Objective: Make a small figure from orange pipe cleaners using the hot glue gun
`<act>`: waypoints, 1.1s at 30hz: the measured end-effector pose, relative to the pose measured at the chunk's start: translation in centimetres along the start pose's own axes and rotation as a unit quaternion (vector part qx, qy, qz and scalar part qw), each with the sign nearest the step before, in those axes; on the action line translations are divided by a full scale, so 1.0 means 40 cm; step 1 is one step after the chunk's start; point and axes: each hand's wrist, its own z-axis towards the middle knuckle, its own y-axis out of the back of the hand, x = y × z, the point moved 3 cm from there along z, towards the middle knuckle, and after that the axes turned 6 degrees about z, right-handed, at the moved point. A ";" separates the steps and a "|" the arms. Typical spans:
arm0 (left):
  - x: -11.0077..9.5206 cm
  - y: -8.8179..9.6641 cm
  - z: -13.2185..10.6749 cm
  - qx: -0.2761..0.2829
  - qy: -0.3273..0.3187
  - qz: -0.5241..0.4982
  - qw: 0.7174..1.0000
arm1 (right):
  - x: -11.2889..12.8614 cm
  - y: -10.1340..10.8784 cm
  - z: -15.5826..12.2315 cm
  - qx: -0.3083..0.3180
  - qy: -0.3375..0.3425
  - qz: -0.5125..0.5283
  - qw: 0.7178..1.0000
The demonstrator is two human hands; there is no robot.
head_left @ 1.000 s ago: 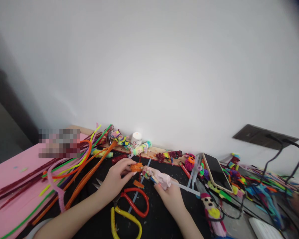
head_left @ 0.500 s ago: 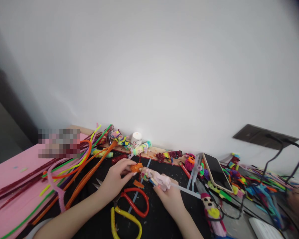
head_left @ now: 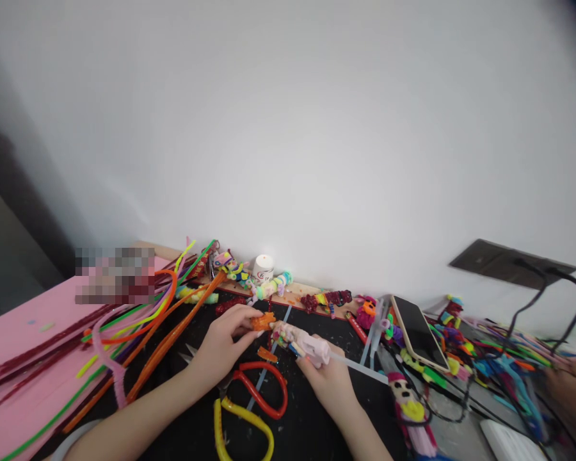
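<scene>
My left hand (head_left: 223,342) pinches a small orange fuzzy craft piece (head_left: 262,321) over the black mat (head_left: 312,422). My right hand (head_left: 329,378) is wrapped round a pink glue gun (head_left: 304,342) whose nozzle points left at the orange piece, with a clear glue stick (head_left: 360,367) trailing out of its back. A second orange scrap (head_left: 267,354) lies on the mat just below the nozzle. Red-handled scissors (head_left: 262,387) and yellow-handled scissors (head_left: 242,426) lie between my forearms.
Long pipe cleaners (head_left: 139,333) in many colours spread over a pink sheet (head_left: 14,358) at left. Small finished figures (head_left: 269,285) and a white pot (head_left: 263,267) line the wall. A phone (head_left: 420,333), cables and more figures (head_left: 408,400) crowd the right. Another person's hand (head_left: 569,390) shows at far right.
My hands have barely moved; the glue gun stays against the orange piece. The other person's hand at the far right has come further into view.
</scene>
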 end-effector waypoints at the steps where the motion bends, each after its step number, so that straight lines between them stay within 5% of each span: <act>1: 0.000 0.001 0.000 -0.002 0.000 0.001 1.000 | -0.005 0.001 0.001 0.001 -0.004 -0.001 1.000; 12: -0.001 0.004 0.001 -0.011 0.015 -0.015 1.000 | -0.026 0.008 0.005 -0.010 -0.008 -0.041 0.999; 22: 0.031 0.002 0.009 -0.017 0.155 -0.155 0.976 | -0.023 0.045 0.019 0.017 -0.026 -0.145 0.989; 33: 0.034 0.005 0.013 -0.029 0.176 -0.184 0.967 | -0.043 0.048 0.011 0.002 -0.018 -0.237 0.971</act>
